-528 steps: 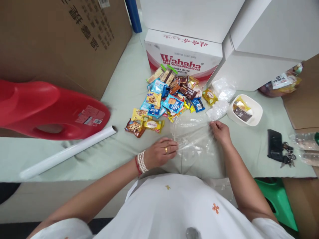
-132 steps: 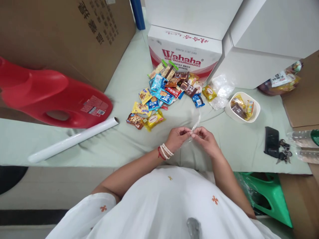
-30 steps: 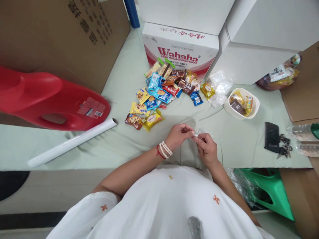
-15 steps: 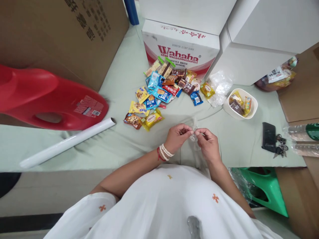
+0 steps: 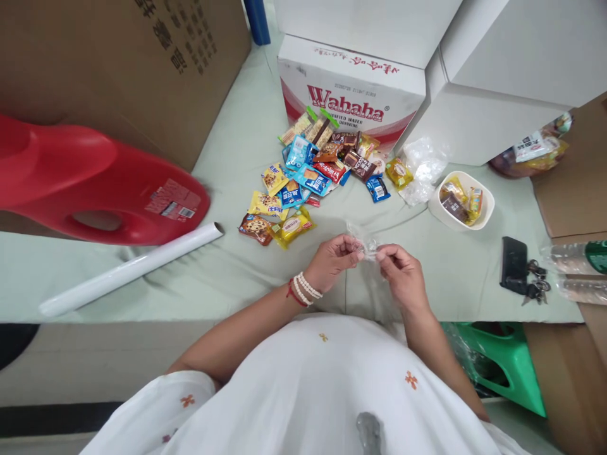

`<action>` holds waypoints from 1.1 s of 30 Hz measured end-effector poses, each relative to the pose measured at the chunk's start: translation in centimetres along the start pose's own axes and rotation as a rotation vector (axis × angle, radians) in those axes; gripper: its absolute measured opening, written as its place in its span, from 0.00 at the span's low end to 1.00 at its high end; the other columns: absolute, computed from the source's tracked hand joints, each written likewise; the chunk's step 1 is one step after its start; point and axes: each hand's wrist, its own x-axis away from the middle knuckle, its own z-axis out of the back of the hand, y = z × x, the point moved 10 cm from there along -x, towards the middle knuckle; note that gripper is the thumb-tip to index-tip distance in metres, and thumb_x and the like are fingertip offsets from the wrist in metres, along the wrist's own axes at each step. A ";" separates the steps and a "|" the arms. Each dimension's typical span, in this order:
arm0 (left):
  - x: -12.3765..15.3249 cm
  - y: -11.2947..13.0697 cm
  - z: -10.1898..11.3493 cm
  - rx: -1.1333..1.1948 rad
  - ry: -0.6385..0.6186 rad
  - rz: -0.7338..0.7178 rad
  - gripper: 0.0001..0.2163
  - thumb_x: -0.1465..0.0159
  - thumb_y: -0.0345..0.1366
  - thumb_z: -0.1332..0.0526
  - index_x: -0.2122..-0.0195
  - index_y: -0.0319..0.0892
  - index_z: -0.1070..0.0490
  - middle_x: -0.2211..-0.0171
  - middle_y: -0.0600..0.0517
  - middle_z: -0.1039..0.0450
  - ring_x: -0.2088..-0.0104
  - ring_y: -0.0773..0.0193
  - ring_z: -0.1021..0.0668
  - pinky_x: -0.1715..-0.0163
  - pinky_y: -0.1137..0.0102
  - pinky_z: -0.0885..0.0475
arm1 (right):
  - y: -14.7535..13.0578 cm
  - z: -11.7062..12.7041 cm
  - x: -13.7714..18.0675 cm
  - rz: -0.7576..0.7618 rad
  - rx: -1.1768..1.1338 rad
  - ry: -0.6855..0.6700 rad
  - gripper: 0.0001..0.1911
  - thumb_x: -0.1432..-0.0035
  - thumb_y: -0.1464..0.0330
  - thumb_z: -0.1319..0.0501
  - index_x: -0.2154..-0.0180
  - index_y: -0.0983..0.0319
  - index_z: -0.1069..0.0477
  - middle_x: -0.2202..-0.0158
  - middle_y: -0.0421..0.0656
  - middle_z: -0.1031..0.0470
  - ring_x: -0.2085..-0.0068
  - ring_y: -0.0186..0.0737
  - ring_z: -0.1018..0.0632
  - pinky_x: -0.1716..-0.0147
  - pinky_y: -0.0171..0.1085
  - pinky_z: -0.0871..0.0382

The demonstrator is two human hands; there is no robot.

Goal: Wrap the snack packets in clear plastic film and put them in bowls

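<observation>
My left hand (image 5: 333,258) and my right hand (image 5: 401,273) meet over the pale green cloth, both pinching a crumpled clear plastic bag (image 5: 366,243) between fingertips. The bag is bunched small between the hands, part of it hidden by my fingers. A pile of several coloured snack packets (image 5: 313,174) lies just beyond my hands. A white bowl (image 5: 486,212) with a few packets in it sits to the right of the pile.
A red jug (image 5: 95,183) and a white paper roll (image 5: 130,268) lie at the left. A Wahaha carton (image 5: 351,88) and white boxes stand behind. A black phone with keys (image 5: 519,273) and a bottle (image 5: 576,256) are at the right, a green stool (image 5: 507,366) below.
The flat clear bag spread on the cloth has been gathered into a small bunch between both hands. One more packet lies in the bowl. Over the last second, my hands barely shifted.
</observation>
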 end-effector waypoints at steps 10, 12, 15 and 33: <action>0.9 2.5 3.7 0.048 -0.014 0.116 0.19 0.47 0.45 0.22 0.67 0.43 0.29 0.67 0.53 0.25 0.62 0.63 0.20 0.59 0.64 0.23 | -2.9 5.7 0.6 0.046 -0.184 0.081 0.14 0.38 0.55 0.32 0.65 0.56 0.30 0.57 0.42 0.24 0.56 0.40 0.23 0.57 0.41 0.23; 1.1 2.8 4.0 0.120 -0.029 0.181 0.19 0.47 0.44 0.22 0.66 0.43 0.30 0.71 0.55 0.27 0.69 0.66 0.22 0.63 0.65 0.23 | -2.8 6.3 0.6 0.004 -0.298 0.073 0.15 0.38 0.55 0.31 0.64 0.56 0.32 0.63 0.40 0.26 0.60 0.39 0.22 0.61 0.41 0.21; 0.7 4.0 5.0 0.093 -0.078 0.246 0.17 0.48 0.40 0.21 0.65 0.43 0.28 0.74 0.57 0.31 0.75 0.69 0.27 0.69 0.68 0.26 | -1.5 7.0 0.3 -0.138 -0.447 0.085 0.17 0.44 0.58 0.27 0.65 0.57 0.32 0.72 0.36 0.34 0.70 0.33 0.25 0.80 0.27 0.31; 0.0 -6.6 -0.9 0.201 0.151 0.399 0.20 0.46 0.50 0.24 0.66 0.39 0.24 0.65 0.47 0.22 0.66 0.64 0.22 0.68 0.70 0.27 | 2.9 -4.6 3.0 -0.470 -0.948 -0.137 0.15 0.47 0.69 0.27 0.63 0.59 0.32 0.70 0.36 0.36 0.74 0.25 0.34 0.84 0.17 0.38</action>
